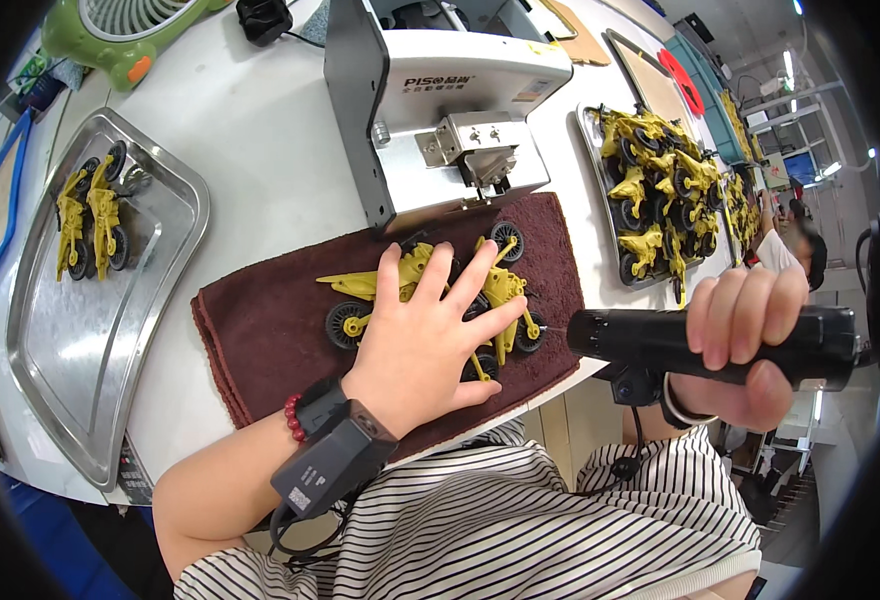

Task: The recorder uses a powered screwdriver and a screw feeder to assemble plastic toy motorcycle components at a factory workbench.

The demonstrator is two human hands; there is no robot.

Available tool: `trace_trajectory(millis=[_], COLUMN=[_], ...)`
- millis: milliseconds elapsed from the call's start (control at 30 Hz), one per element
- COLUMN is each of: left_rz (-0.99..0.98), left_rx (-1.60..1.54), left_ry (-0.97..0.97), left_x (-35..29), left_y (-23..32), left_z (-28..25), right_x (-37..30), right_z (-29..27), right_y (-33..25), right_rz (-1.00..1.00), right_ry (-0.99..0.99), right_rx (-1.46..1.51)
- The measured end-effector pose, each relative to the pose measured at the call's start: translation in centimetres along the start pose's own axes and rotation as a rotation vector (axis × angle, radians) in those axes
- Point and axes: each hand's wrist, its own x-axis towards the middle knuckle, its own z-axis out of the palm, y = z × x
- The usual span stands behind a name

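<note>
Two yellow toy motorcycles with black wheels lie side by side on a folded brown towel: the left toy motorcycle [352, 286] and the right toy motorcycle [506, 288]. My left hand [415, 335] rests over both with its fingers spread, covering their middles. In my right hand [745, 335] is a black electric screwdriver [625, 335], fingers wrapped round its barrel and held level. Its thin bit points left and meets the hub of the right motorcycle's near wheel [531, 332]. Whether a screw sits there is too small to tell.
Just beyond the towel [260, 330] stands a grey metal screw-feeding machine [460, 120]. A steel tray [130, 340] at left carries two more toy motorcycles [90, 212]. Another tray at right is heaped with several yellow toys [660, 190]. A green fan [120, 45] stands far left.
</note>
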Motion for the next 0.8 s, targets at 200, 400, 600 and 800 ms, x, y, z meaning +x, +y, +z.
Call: trace_trajectory(millis=[200, 400, 600, 800], left_rz=[0.007, 0.002, 0.006, -0.014], left_rx=[0.005, -0.001, 0.003, 0.019], left_ry=[-0.002, 0.006, 0.005, 0.005], left_x=[0.2, 0.1, 0.2, 0.0], left_y=[0.2, 0.2, 0.2, 0.2], left_z=[-0.2, -0.3, -0.2, -0.2], right_x=[-1.7, -2.2, -2.5, -0.7], right_z=[-0.5, -0.4, -0.1, -1.1], right_y=[0.4, 1.4, 1.6, 0.6], right_rz=[0.058, 0.076, 0.082, 0.027], right_ry=[0.086, 0.136, 0.180, 0.011], right_rx=[0.011, 0.018, 0.018, 0.083])
